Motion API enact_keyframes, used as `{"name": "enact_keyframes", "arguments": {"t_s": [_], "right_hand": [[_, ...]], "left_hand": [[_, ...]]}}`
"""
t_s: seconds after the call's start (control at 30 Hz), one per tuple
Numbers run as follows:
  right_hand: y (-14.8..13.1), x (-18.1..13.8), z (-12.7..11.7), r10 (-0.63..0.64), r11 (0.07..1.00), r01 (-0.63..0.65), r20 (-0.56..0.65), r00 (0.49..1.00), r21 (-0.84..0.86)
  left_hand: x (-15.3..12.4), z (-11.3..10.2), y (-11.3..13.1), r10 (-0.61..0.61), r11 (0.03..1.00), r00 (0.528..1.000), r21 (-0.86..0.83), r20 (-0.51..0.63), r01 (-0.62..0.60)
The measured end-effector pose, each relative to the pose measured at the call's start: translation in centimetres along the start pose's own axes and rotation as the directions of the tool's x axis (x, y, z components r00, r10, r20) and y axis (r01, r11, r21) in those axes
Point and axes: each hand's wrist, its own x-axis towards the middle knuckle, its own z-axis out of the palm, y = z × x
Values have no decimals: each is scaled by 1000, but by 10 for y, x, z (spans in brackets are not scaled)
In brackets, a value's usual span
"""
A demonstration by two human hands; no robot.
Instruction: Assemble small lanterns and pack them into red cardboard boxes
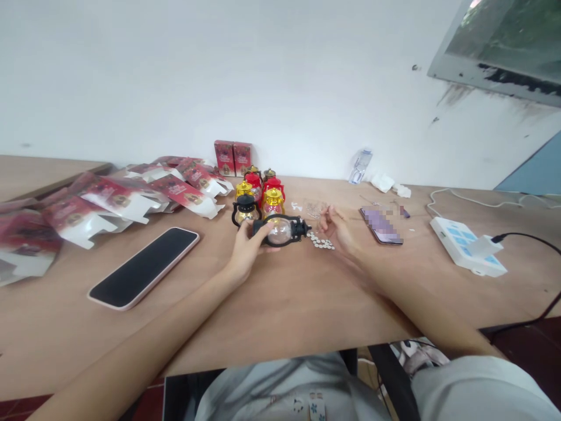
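Clear-globed black lantern (280, 231) lay sideways in left hand (248, 244), fingers closed round base. Right hand (336, 227) was half curled, contents unclear. Slackened grip could have dropped lantern, scattering round silvery discs (322, 242).

Black held lantern (280, 231); red, white-flapped cartons (180, 192); white, blue-patched power strip (453, 235).

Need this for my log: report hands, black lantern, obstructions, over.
Left hand gripping black lantern, held sideways. Right hand off lantern, contents unclear. Small white discs lying nearby, possibly in the way.
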Motion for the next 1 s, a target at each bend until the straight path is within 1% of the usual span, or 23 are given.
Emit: {"name": "enact_keyframes", "arguments": {"t_s": [0.07,0.13,0.27,0.43,0.7,0.9,1.0], "right_hand": [[-2,-8,10,7,995,-13,61,998,101],[-2,-14,15,-9,992,-1,75,997,128],[2,-18,18,-21,991,11,78,997,137],[5,-19,21,8,990,-18,73,997,137],[6,-21,23,7,981,-27,107,994,190],[7,-22,24,17,980,-35,93,996,198],[8,-21,24,44,976,-56,60,997,210]], "left_hand": [[-1,0,2,-40,998,999,-48,8,40],[-1,1,2,-65,994,998,-82,13,66],[-2,2,2,-78,992,997,-96,12,79],[-5,4,2,-91,991,996,-99,20,92],[-6,4,2,-61,992,998,-110,20,63],[-6,5,0,-65,991,998,-118,22,68],[-6,5,1,-83,988,996,-127,32,86]]}}
